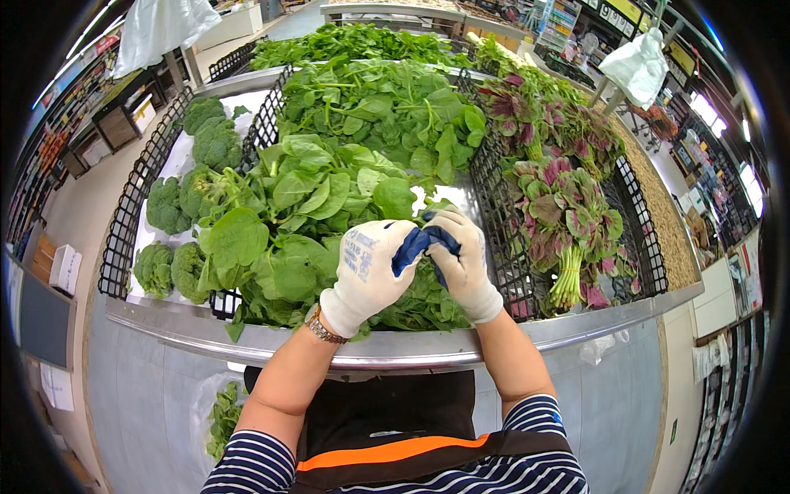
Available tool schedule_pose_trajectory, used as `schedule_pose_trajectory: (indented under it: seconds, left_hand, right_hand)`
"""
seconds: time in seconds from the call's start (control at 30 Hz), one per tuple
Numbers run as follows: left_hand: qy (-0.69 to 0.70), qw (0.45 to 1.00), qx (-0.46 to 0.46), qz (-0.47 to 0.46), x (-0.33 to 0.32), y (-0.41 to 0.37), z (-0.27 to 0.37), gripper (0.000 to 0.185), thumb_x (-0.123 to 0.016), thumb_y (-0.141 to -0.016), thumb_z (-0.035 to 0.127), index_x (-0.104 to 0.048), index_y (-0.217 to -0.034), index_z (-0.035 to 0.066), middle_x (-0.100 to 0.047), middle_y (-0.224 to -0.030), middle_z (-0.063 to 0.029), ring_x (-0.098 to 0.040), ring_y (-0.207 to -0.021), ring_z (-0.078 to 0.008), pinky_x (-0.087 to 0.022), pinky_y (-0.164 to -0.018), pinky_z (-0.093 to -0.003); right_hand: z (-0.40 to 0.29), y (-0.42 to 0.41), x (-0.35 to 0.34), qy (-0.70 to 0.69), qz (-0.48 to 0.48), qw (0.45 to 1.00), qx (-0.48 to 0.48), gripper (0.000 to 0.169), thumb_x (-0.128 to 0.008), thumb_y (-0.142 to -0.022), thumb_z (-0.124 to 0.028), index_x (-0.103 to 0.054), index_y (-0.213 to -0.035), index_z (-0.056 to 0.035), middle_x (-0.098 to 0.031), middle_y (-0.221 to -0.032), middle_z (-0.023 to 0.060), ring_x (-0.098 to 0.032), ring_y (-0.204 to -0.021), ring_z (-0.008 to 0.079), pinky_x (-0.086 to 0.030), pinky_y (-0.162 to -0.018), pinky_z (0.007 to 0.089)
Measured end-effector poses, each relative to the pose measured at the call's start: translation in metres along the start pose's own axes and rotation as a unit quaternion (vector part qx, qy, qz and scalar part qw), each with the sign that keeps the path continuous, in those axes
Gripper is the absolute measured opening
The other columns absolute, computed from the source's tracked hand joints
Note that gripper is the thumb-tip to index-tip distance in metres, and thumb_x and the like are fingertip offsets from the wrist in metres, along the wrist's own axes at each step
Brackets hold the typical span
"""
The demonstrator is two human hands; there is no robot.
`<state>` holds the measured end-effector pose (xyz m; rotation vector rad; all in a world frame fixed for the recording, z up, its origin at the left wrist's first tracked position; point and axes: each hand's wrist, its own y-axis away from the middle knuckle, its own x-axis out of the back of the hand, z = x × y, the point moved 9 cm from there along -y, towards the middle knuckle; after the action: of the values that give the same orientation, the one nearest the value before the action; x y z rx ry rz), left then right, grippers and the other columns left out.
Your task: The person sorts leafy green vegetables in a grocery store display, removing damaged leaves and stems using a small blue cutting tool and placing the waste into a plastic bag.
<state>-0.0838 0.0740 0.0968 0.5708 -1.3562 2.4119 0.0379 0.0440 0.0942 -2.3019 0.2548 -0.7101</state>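
Note:
My left hand (370, 262) and my right hand (460, 256) wear white knit gloves with blue-coated palms. They meet over the leafy greens, with thumbs and fingertips close together. A bit of green leaf shows just beyond the right fingers; whether either hand grips it is hidden by the gloves. A large heap of broad green leaves (321, 197) lies beside and beyond my left hand. Beneath both hands are more loose leafy greens (426, 302). To the right of my right hand, past a black lattice divider (503, 247), lies a tied bunch of red-and-green amaranth (565, 210).
Broccoli heads (163, 207) lie on a white liner at the left, behind a black lattice divider (139, 191). A metal rim (407, 349) runs along the stand's front. Rolls of plastic bags (636, 68) hang at the far corners. A bag of greens (223, 414) sits on the floor.

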Motion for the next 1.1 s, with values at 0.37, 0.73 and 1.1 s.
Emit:
schedule_pose_trajectory:
  seconds: [0.37, 0.73, 1.1]
  left_hand:
    - [0.148, 0.986, 0.047, 0.066, 0.021, 0.002, 0.0, 0.02, -0.061, -0.077, -0.001, -0.062, -0.098, -0.002, -0.067, -0.088, -0.0124, -0.063, -0.075, -0.0181, -0.049, -0.07, -0.0294]
    - [0.349, 0.881, 0.218, 0.234, 0.024, 0.02, -0.058, 0.016, -0.059, -0.091, 0.002, -0.058, -0.106, -0.003, -0.069, -0.092, -0.0047, -0.052, -0.067, -0.0046, -0.045, -0.061, -0.019]
    - [0.43, 0.825, 0.268, 0.25, 0.021, 0.02, -0.076, 0.011, -0.057, -0.096, 0.009, -0.06, -0.103, 0.001, -0.068, -0.098, -0.0033, -0.047, -0.068, -0.0035, -0.04, -0.061, -0.0177]
  right_hand:
    - [0.06, 0.014, 0.025, -0.317, 0.039, 0.917, -0.239, 0.026, -0.056, -0.087, -0.004, -0.066, -0.11, -0.0058, -0.057, -0.113, 0.0106, -0.056, -0.1, 0.0182, -0.046, -0.088, 0.0287]
    - [0.055, -0.079, 0.112, 0.172, 0.24, 0.954, -0.054, 0.026, -0.064, -0.081, -0.021, -0.07, -0.1, -0.0047, -0.067, -0.101, 0.0151, -0.063, -0.094, 0.0303, -0.047, -0.088, 0.0384]
    - [0.143, -0.113, -0.01, 0.356, -0.123, 0.911, -0.168, 0.028, -0.062, -0.084, -0.016, -0.068, -0.111, -0.008, -0.067, -0.109, 0.0154, -0.062, -0.104, 0.0302, -0.048, -0.094, 0.0392]
